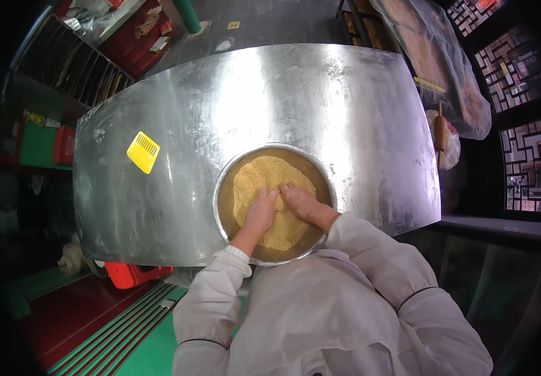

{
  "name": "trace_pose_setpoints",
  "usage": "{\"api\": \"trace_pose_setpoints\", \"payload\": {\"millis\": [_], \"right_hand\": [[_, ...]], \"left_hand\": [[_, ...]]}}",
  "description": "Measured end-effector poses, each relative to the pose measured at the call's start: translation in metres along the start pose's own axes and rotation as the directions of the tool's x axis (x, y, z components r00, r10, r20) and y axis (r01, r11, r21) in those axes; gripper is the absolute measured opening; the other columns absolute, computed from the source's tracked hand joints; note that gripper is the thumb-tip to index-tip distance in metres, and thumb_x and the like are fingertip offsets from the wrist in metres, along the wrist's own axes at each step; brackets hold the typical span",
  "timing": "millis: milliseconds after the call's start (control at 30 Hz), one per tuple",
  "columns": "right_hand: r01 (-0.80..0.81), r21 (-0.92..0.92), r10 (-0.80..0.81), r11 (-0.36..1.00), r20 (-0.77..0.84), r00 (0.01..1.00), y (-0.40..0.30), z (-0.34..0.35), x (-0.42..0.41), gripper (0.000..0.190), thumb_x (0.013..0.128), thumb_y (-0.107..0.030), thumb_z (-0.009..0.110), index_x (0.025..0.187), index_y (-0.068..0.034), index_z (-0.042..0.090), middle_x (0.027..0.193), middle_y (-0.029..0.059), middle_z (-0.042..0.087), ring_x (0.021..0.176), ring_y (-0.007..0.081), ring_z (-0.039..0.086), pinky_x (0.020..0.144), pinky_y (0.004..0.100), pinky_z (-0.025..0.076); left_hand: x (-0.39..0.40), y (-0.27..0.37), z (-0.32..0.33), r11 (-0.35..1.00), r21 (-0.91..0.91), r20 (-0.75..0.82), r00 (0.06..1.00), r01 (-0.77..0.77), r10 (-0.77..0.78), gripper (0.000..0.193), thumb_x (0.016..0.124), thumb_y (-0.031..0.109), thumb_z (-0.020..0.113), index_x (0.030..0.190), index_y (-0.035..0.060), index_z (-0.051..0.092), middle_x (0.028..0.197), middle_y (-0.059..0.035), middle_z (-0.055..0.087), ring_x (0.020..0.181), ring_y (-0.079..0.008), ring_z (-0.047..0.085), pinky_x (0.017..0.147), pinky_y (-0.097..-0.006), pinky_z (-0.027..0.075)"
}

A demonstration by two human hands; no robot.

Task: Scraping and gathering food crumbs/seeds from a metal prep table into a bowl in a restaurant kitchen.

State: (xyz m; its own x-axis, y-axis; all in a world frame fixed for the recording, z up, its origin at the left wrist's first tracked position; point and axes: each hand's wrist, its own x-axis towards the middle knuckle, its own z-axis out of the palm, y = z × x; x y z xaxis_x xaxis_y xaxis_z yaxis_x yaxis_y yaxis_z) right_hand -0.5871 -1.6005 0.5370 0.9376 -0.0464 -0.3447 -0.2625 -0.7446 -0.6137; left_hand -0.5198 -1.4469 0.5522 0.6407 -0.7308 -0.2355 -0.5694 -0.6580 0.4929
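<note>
A wide round metal bowl stands at the near edge of the steel table, close against my body. Inside lies a yellow, crumbly, grainy mixture, heaped over the bottom and partway up the wall. My left hand is in the bowl with its fingers curled into the mixture and the thumb on top. Opposite it, my right hand is curled into the same mixture, thumb towards the left one. The two thumbs almost meet over the middle. Most of the fingertips are hidden by the hands and the grains.
A yellow slotted plastic scraper lies on the steel table at the left. Beyond the right edge are a wooden rolling pin and plastic-covered boards. A rack of trays stands at the far left. A red plastic stool is below the near-left edge.
</note>
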Motion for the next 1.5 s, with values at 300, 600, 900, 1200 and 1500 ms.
{"api": "trace_pose_setpoints", "payload": {"millis": [300,600,900,1200,1500], "right_hand": [[0.135,0.012,-0.120,0.991,-0.385,0.915,-0.010,-0.042,0.013,0.027,0.083,-0.003,0.051,0.110,-0.002,0.056,0.109,0.0216,0.057,0.094,0.0412,0.059,0.084,0.0473,0.048],[0.106,0.027,-0.106,0.994,0.016,0.994,0.000,-0.001,-0.022,0.030,0.080,-0.006,0.058,0.110,-0.003,0.058,0.110,0.0198,0.057,0.100,0.0381,0.058,0.086,0.0423,0.047],[-0.028,0.032,0.032,0.999,-0.121,0.992,-0.010,-0.025,-0.045,0.019,0.083,-0.018,0.062,0.095,-0.004,0.065,0.085,0.0186,0.067,0.081,0.0345,0.065,0.072,0.0430,0.051],[0.152,-0.244,-0.243,0.958,-0.399,0.884,0.003,-0.020,0.017,0.035,0.084,-0.009,0.052,0.119,-0.005,0.056,0.133,0.0184,0.045,0.111,0.0374,0.053,0.089,0.0432,0.047],[0.195,-0.226,-0.243,0.954,-0.209,0.947,-0.027,-0.002,0.002,0.013,0.084,-0.017,0.054,0.087,-0.006,0.058,0.080,0.0160,0.065,0.076,0.0342,0.065,0.066,0.0433,0.051]], "left_hand": [[0.037,-0.002,-0.059,0.999,0.042,-0.195,0.981,0.003,0.006,0.048,0.080,0.012,0.066,0.125,0.0035,0.051,0.118,-0.0146,0.053,0.116,-0.0315,0.047,0.097,-0.0412,0.040],[-0.015,-0.023,-0.010,0.994,-0.100,0.107,0.993,-0.035,0.046,0.020,0.086,0.014,0.059,0.101,0.0018,0.060,0.105,-0.0206,0.057,0.098,-0.0379,0.057,0.082,-0.0459,0.047],[-0.033,-0.011,-0.033,0.936,-0.107,0.030,0.942,0.335,-0.334,0.030,0.090,0.027,0.054,0.102,0.0011,0.064,0.097,-0.0219,0.065,0.087,-0.0387,0.063,0.074,-0.0451,0.049],[-0.044,-0.023,-0.018,0.991,-0.130,-0.296,0.954,-0.005,-0.034,0.023,0.089,0.025,0.057,0.099,0.0099,0.070,0.106,-0.0089,0.065,0.108,-0.0271,0.055,0.101,-0.0476,0.031],[-0.071,-0.031,-0.012,0.956,-0.264,-0.365,0.931,-0.126,0.022,0.018,0.087,0.021,0.060,0.088,0.0048,0.069,0.084,-0.0163,0.063,0.087,-0.0328,0.060,0.082,-0.0415,0.046]]}}
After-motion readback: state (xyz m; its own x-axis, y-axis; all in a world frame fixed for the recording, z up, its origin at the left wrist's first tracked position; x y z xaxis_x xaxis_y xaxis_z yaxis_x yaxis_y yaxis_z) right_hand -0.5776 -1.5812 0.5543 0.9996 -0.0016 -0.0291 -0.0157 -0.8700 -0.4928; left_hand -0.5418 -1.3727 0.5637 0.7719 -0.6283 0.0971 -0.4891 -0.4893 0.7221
